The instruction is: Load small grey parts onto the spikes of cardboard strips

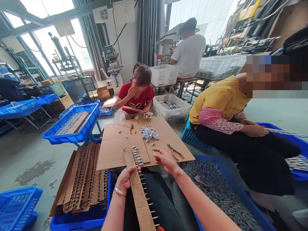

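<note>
My left hand (124, 180) is closed around a long cardboard strip (141, 205), which slants from the table's edge down over my lap. Thin pale pins stick out along the strip's right side. On the pins at its far end sit several small grey pieces (137, 156); the nearer pins are bare. To the right, my right hand (166, 161) is above the table's front edge with thumb and fingertips pinched together. Whatever is between those fingertips is too small to name. A heap of small grey pieces (149, 133) lies beyond it on the cardboard-covered table (110, 144).
Pliers (175, 151) lie right on the table, yellow-handled pliers (132, 129) farther back. A person in red (137, 96) sits opposite, another in yellow (216, 102) at right. Pinned strips (81, 176) fill a crate at left; a blue bin (221, 166) of small dark pieces stands right.
</note>
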`<state>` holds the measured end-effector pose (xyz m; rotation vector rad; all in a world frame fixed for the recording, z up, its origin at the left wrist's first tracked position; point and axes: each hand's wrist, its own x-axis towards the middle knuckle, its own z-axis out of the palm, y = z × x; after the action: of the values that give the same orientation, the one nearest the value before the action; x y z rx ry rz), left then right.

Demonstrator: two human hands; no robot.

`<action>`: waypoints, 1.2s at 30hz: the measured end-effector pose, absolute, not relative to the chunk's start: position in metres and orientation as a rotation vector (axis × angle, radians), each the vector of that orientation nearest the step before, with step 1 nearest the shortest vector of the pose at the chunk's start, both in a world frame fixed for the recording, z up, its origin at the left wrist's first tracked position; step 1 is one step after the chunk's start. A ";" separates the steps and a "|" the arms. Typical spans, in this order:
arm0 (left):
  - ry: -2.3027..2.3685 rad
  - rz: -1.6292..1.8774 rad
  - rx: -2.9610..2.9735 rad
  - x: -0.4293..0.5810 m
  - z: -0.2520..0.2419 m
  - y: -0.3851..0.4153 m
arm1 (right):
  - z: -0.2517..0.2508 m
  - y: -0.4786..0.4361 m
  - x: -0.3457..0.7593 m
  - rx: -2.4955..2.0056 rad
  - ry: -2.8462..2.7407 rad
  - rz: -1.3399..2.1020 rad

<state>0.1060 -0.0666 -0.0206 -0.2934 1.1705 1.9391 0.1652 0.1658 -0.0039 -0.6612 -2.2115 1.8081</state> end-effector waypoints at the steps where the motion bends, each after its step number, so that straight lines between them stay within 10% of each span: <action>1: 1.167 1.945 -0.295 0.107 -0.022 -0.067 | -0.006 0.155 0.171 -0.652 -2.040 2.037; 5: 1.171 1.981 -0.286 0.112 -0.026 -0.068 | -0.019 0.112 0.187 -0.595 -1.557 2.488; 36: 1.230 2.105 -0.196 0.121 -0.033 -0.060 | -0.036 0.080 0.185 -0.697 -1.782 2.136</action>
<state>0.1214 -0.0599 -0.0332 -0.1960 1.2304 2.1054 0.1852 0.0799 -0.0360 -0.6965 -1.7817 2.1357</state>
